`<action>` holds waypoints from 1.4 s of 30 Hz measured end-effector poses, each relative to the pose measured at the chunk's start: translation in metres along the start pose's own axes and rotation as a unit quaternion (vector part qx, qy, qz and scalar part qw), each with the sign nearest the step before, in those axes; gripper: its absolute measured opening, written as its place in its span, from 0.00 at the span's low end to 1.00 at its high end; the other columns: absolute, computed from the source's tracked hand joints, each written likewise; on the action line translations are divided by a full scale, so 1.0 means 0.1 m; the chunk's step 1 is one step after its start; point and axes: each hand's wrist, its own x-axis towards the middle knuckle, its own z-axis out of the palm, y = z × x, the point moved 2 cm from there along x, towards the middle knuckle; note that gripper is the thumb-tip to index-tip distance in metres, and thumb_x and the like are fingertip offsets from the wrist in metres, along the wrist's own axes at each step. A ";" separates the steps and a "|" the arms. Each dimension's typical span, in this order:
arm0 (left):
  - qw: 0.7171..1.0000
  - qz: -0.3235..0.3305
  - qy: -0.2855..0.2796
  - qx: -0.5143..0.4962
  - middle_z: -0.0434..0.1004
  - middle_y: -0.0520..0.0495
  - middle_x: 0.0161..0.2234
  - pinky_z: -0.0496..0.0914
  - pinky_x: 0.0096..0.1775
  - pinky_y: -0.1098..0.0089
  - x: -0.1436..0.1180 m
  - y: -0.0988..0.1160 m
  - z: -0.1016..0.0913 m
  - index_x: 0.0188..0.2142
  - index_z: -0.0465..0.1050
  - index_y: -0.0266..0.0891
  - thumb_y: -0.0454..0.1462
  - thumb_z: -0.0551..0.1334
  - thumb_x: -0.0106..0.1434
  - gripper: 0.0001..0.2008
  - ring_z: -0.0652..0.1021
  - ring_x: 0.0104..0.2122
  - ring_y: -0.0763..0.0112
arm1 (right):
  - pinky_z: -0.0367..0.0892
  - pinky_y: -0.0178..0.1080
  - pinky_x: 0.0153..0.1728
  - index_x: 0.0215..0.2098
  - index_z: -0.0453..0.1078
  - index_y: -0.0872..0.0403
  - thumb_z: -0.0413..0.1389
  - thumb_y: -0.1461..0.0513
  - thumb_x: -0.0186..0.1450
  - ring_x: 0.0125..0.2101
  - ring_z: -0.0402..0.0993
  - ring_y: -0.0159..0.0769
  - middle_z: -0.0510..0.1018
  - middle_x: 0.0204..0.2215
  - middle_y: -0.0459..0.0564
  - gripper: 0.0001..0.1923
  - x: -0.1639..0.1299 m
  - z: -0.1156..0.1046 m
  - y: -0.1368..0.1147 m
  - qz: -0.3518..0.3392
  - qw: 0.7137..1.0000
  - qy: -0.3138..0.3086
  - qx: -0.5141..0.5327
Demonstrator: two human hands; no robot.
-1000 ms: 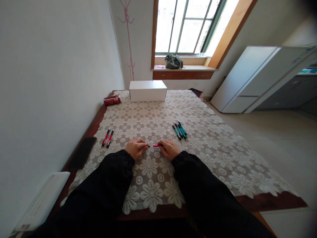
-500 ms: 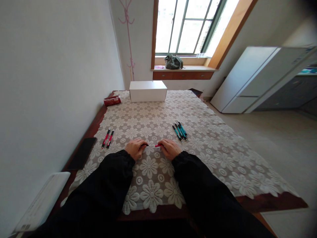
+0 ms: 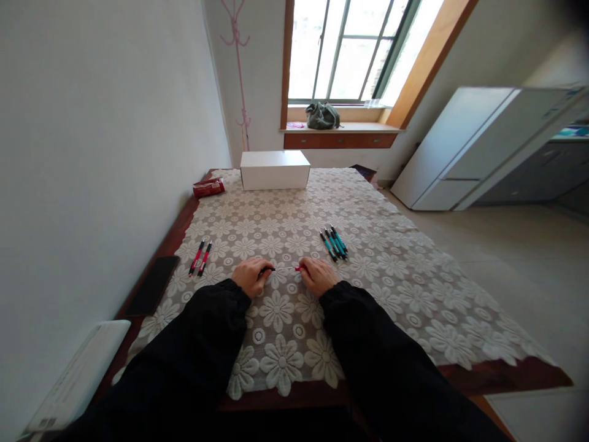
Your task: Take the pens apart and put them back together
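Most of the red pen (image 3: 298,268) is hidden inside the right hand (image 3: 317,277); the black piece at the left hand's (image 3: 249,277) fingers (image 3: 260,272) is too small to make out. The bottom edge cuts off both sleeves (image 3: 368,362). The tablecloth (image 3: 414,294) hides most of the bench (image 3: 506,373).

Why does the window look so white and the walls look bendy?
In the head view, daylight blows out the window, hiding the outside; the wide lens slants the walls and white cabinet; the pen between the hands is tiny, though not blurred.
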 end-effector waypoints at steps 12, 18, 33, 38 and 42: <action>1.000 -0.004 -0.002 0.010 0.79 0.48 0.41 0.69 0.46 0.63 0.01 0.02 -0.02 0.42 0.76 0.44 0.39 0.58 0.65 0.09 0.76 0.42 0.64 | 0.59 0.39 0.44 0.42 0.71 0.50 0.52 0.62 0.68 0.42 0.68 0.38 0.75 0.40 0.49 0.07 -0.01 -0.01 0.01 -0.070 0.997 0.010 -0.015; 1.000 -0.011 -0.001 0.007 0.79 0.48 0.42 0.69 0.46 0.64 0.01 0.02 -0.02 0.42 0.76 0.44 0.40 0.58 0.65 0.09 0.76 0.42 0.64 | 0.60 0.42 0.46 0.40 0.75 0.49 0.54 0.63 0.67 0.44 0.66 0.40 0.75 0.40 0.50 0.08 0.00 -0.03 0.03 -0.096 0.994 0.043 -0.020; 1.000 -0.016 0.002 -0.007 0.79 0.47 0.41 0.69 0.47 0.63 0.00 0.01 -0.03 0.42 0.76 0.44 0.40 0.59 0.64 0.09 0.76 0.42 0.64 | 0.63 0.45 0.49 0.42 0.77 0.48 0.55 0.71 0.60 0.48 0.64 0.44 0.74 0.45 0.52 0.16 0.01 -0.06 0.09 -0.105 0.993 0.056 -0.014; 1.000 -0.012 0.000 -0.001 0.79 0.48 0.41 0.69 0.46 0.64 0.01 0.00 -0.02 0.42 0.76 0.44 0.40 0.59 0.65 0.09 0.76 0.42 0.64 | 0.65 0.45 0.50 0.42 0.77 0.50 0.54 0.72 0.61 0.49 0.65 0.43 0.74 0.45 0.53 0.16 0.01 -0.07 0.10 -0.115 0.991 0.069 -0.009; 1.000 -0.007 -0.001 0.004 0.79 0.48 0.41 0.69 0.46 0.64 0.01 0.00 -0.02 0.42 0.76 0.45 0.41 0.58 0.65 0.10 0.76 0.42 0.64 | 0.65 0.44 0.51 0.41 0.77 0.50 0.54 0.72 0.61 0.49 0.65 0.43 0.73 0.46 0.53 0.16 0.01 -0.06 0.11 -0.122 0.990 0.076 -0.009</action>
